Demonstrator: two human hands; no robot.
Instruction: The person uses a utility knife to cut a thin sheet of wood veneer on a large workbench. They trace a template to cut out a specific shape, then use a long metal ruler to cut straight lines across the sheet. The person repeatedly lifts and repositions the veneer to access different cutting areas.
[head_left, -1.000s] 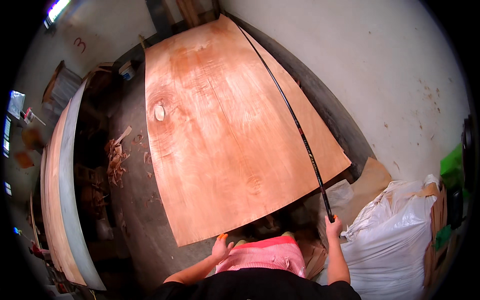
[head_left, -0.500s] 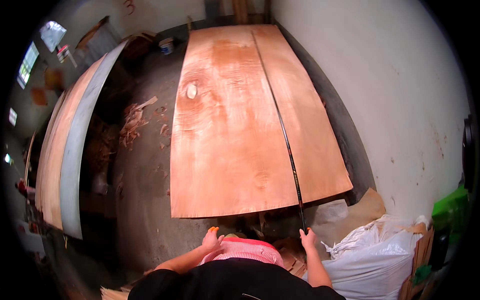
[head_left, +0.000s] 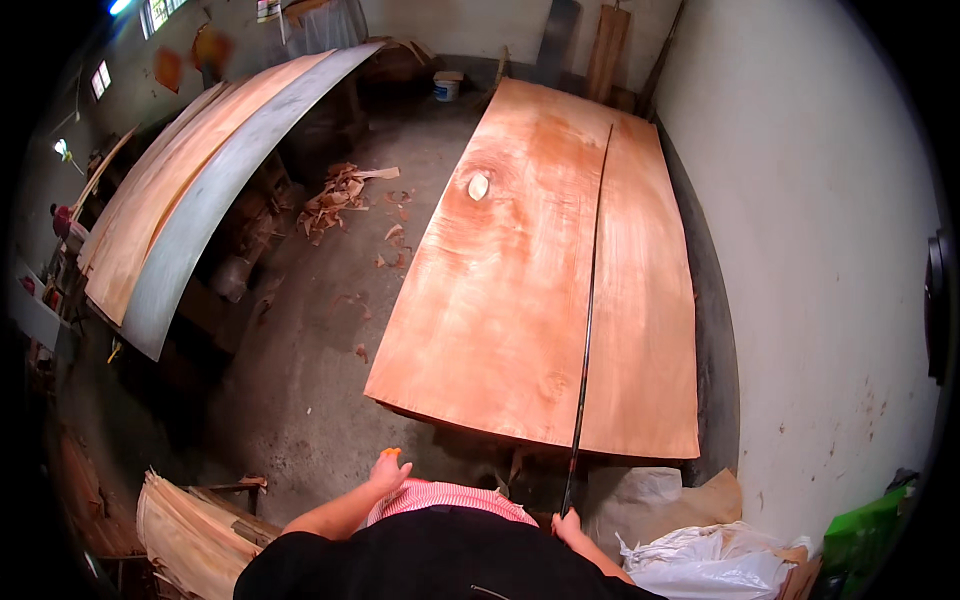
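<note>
One black pole (head_left: 588,325) | right fingers (head_left: 567,517) clamped round it | left fingers (head_left: 391,453) seemingly apart

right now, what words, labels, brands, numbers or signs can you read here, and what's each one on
None can be read in this view.
Black pole in the right hand: any marks along it are too small to read.
White bucket: its blue marking is too small to read.
Wood sheet: no lettering visible.
</note>
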